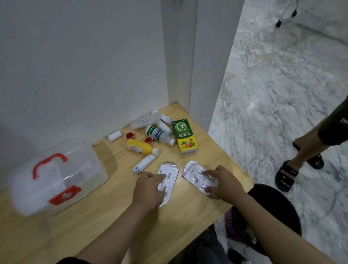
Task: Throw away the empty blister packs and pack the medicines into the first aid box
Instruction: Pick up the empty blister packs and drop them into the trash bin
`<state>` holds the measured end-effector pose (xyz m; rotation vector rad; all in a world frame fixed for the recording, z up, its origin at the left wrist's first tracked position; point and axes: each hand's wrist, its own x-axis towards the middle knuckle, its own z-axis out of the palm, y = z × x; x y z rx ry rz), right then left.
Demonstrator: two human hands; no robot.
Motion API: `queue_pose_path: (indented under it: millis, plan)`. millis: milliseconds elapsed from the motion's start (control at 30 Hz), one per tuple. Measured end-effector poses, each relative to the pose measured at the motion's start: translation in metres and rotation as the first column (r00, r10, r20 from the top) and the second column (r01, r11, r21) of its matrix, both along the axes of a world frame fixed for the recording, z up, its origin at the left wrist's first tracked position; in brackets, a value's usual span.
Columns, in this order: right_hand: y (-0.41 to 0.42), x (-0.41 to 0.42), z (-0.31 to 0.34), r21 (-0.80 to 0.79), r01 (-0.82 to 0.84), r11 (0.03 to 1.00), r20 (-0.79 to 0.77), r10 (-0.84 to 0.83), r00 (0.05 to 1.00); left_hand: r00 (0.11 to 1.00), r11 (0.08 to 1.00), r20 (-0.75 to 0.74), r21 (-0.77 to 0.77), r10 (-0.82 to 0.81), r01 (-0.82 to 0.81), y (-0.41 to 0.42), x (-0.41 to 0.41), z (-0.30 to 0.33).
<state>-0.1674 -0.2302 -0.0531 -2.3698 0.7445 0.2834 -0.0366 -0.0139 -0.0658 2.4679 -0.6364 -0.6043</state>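
Head view: blister packs [168, 178] under hands [225, 183]

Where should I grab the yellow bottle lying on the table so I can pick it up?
Grab the yellow bottle around its wide middle, coming down from above. It lies on its side on the wooden table, so the round body faces up. Its white cap end is narrower and sits close to a white tube, so fingers fit better at the middle.

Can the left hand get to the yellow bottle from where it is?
Probably yes. The left hand rests on a blister pack, and the yellow bottle lies just beyond it on the table, with only a small white tube between them.
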Motion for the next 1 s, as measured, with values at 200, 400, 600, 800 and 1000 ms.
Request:
queue_pose_path:
  millis: [200,400,600,800,1000]
  plan:
    - [0.002,-0.008,-0.008,0.054,0.071,0.996,0.046,-0.073,0.996,0.989,0.996,-0.131,-0.073,-0.061,0.052,-0.001,-0.001,0.004]
    - [0.001,-0.016,-0.009,0.102,0.162,0.982,0.077,-0.170,0.982,0.978,0.984,-0.155,-0.132,-0.143,0.124,-0.012,-0.001,0.011]
    - [-0.019,-0.041,0.010,0.118,0.293,0.949,0.096,-0.305,0.948,0.965,0.950,-0.114,-0.238,-0.237,0.205,-0.064,-0.010,0.030]
    - [-0.056,-0.098,0.027,0.103,0.492,0.864,0.165,-0.503,0.848,0.900,0.877,-0.102,-0.296,-0.424,0.379,-0.147,-0.047,0.044]
    - [-0.086,-0.162,0.016,0.076,0.723,0.687,0.169,-0.723,0.670,0.774,0.765,-0.125,-0.310,-0.621,0.564,-0.223,-0.109,0.038]
